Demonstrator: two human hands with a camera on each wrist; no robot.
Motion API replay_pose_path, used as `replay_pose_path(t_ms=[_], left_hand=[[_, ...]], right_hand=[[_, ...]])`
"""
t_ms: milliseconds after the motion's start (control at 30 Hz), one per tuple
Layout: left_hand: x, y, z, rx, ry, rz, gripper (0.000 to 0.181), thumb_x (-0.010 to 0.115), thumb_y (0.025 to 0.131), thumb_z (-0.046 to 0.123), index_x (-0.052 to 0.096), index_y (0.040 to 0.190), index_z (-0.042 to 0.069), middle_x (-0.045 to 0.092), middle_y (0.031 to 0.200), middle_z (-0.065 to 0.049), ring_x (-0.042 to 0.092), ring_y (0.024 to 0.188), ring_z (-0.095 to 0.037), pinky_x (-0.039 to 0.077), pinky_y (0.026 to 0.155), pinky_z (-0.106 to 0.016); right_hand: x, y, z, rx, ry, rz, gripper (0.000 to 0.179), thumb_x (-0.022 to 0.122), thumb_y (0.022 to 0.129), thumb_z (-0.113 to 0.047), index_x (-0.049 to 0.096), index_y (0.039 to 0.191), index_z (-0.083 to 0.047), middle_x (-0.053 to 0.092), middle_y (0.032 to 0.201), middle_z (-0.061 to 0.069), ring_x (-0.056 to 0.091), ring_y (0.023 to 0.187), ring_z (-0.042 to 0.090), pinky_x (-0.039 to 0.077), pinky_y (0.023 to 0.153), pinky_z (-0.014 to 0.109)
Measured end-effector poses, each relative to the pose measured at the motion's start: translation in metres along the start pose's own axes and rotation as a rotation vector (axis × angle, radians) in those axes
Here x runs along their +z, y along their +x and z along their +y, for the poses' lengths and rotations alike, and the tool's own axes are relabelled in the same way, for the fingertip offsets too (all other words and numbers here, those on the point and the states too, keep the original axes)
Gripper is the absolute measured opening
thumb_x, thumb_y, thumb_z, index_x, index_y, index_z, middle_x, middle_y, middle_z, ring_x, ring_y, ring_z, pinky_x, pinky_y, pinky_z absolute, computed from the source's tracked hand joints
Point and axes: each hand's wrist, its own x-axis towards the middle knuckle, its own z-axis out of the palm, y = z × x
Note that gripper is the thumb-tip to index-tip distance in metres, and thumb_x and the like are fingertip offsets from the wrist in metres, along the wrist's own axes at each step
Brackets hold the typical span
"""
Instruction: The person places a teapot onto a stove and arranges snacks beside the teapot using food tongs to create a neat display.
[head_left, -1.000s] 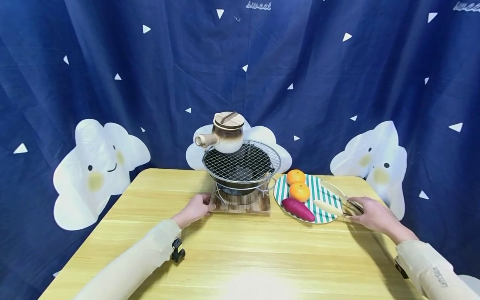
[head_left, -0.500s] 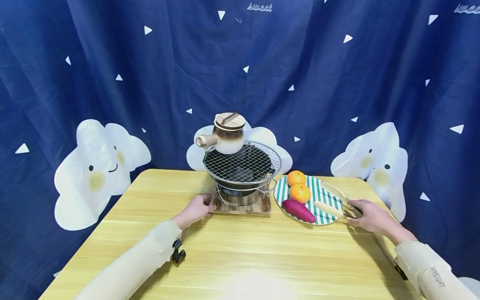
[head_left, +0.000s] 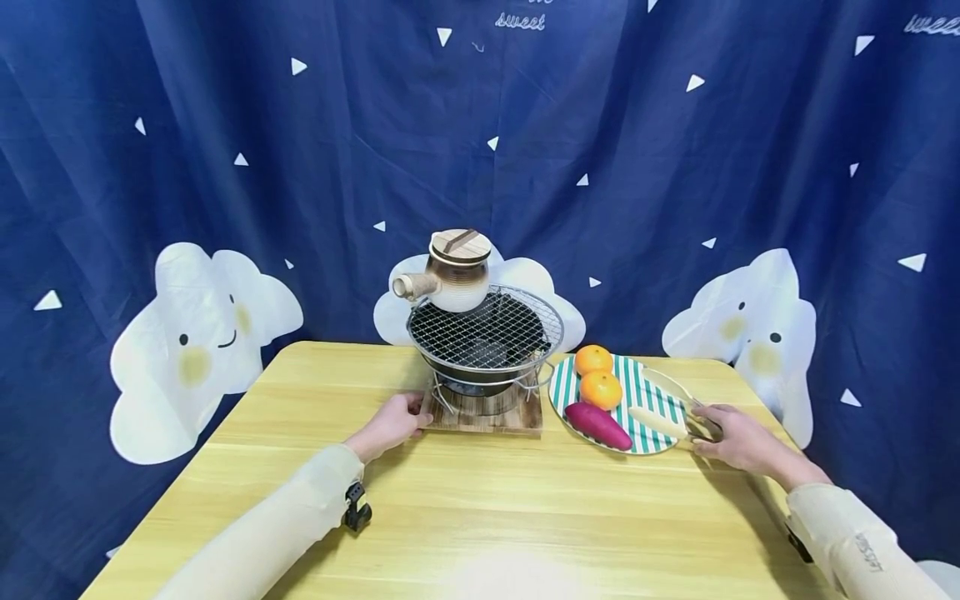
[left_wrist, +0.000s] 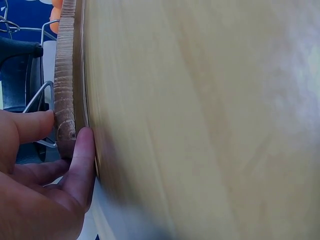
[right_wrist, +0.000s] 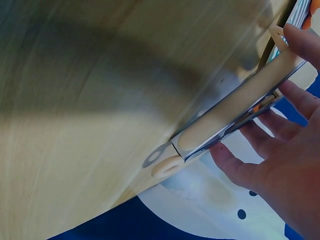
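My left hand [head_left: 388, 426] grips the left front corner of a square wooden board [head_left: 510, 422]. In the left wrist view, the thumb lies on the board's upper face [left_wrist: 65, 95] and a fingertip against its lower edge. My right hand [head_left: 742, 437] holds a pair of tongs [right_wrist: 245, 100] by the handles, thumb on one side and fingers on the other. The tongs' cream-coloured tips [head_left: 657, 422] are spread apart over a green-and-white striped plate [head_left: 639, 385]. On that plate lie two oranges [head_left: 601, 390] and a purple sweet potato [head_left: 598, 426], left of the tips.
On the board stands a round black grill stove [head_left: 468, 375] topped by a wire rack [head_left: 487, 333]. A brown-and-white side-handled pot [head_left: 459, 283] with a wooden lid sits at the rack's back left. The wooden table [head_left: 480, 500] ends at a blue curtain [head_left: 360, 125].
The whole scene sits slightly lower in the head view. Both hands keep about the same places on the board and the tongs.
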Motion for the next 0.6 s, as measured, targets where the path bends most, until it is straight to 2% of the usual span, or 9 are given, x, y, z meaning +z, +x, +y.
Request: replay_pose_path(t_ms=[200,500,600], left_hand=[[0.0013,0.0024,-0.0034,0.003,0.002,0.006,0.051,0.062,0.094,0.002,0.048,0.142,-0.01,0.064,0.122,-0.023,0.067,0.102,-0.027,0.06,0.084,-0.039],[0.0017,0.0029,-0.0028,-0.001,0.005,0.01,0.05,0.063,0.094,0.002,0.05,0.14,-0.011,0.064,0.119,-0.022,0.067,0.101,-0.026,0.06,0.084,-0.039],[0.0014,0.0028,-0.003,-0.008,0.003,0.009,0.049,0.063,0.094,0.002,0.05,0.139,-0.011,0.064,0.118,-0.022,0.067,0.1,-0.026,0.06,0.084,-0.039]], right_hand=[[0.0004,-0.001,-0.0007,-0.001,0.017,0.001,0.068,0.081,0.083,-0.026,0.055,0.136,0.008,0.05,0.134,0.04,0.049,0.121,0.058,0.044,0.097,0.067],[-0.0003,-0.0019,-0.001,0.009,0.031,0.007,0.072,0.08,0.084,-0.022,0.049,0.143,0.005,0.049,0.139,0.038,0.045,0.127,0.057,0.04,0.101,0.068],[-0.0014,-0.0023,-0.0005,0.003,0.033,0.018,0.076,0.081,0.083,-0.023,0.047,0.144,0.006,0.05,0.136,0.039,0.047,0.125,0.058,0.041,0.099,0.068]])
